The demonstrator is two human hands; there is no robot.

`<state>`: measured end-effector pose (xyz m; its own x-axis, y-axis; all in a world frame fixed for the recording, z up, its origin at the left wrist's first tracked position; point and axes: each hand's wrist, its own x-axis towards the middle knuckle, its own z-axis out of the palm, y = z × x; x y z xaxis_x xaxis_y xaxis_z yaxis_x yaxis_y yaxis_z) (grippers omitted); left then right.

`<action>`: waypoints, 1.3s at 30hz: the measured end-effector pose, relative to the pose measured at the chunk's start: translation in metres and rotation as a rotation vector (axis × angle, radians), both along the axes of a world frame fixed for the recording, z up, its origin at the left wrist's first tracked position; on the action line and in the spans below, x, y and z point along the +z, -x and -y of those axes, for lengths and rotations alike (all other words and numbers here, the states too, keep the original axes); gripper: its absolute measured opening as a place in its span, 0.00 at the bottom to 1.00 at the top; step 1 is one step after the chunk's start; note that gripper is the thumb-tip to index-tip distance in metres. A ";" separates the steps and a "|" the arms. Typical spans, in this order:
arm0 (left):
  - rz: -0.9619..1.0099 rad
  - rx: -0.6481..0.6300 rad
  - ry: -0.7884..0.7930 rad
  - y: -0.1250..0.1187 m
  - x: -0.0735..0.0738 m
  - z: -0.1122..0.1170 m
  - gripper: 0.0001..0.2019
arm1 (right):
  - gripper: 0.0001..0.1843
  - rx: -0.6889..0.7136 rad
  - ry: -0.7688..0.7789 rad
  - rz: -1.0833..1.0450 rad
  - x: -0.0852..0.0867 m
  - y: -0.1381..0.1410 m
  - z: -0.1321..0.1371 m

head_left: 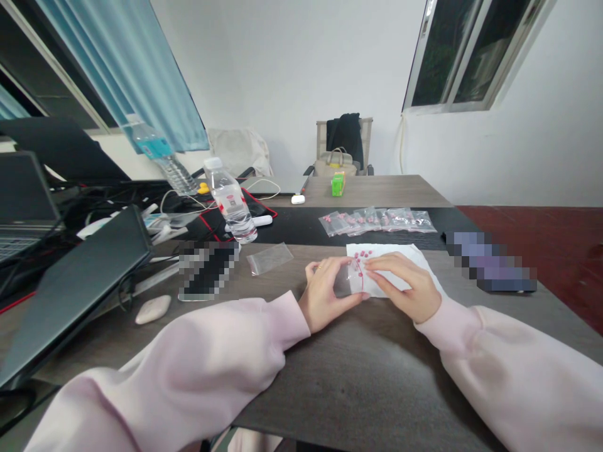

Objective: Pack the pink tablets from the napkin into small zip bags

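Both my hands rest on the table around a small clear plastic bag [351,279]. My left hand [325,295] pinches the bag's left side with curled fingers. My right hand [405,282] lies over its right side, fingertips pressed on the bag's opening. The bag sits at the left edge of a white paper sheet [419,257] on which several small pink pieces [362,256] lie. An empty clear bag [269,258] lies to the left. A row of several filled clear bags [377,220] lies farther back.
A water bottle [232,199] stands behind, a second one [162,154] at the back left. Laptops [70,276] and cables crowd the left side. A white mouse [153,309], a green box [337,183] and a chair with a handbag [335,162] are also in view.
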<state>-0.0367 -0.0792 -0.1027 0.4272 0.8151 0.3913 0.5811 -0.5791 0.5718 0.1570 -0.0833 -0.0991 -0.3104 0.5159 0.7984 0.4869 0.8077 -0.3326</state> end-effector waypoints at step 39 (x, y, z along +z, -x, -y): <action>0.115 0.254 0.019 -0.001 -0.001 -0.005 0.25 | 0.07 -0.125 0.035 0.281 -0.026 -0.003 -0.046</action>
<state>-0.0361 -0.0739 -0.1036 0.1619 0.8979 0.4093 0.6372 -0.4118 0.6515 0.1601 -0.0372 -0.1255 -0.4487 0.5893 0.6718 0.6584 0.7263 -0.1974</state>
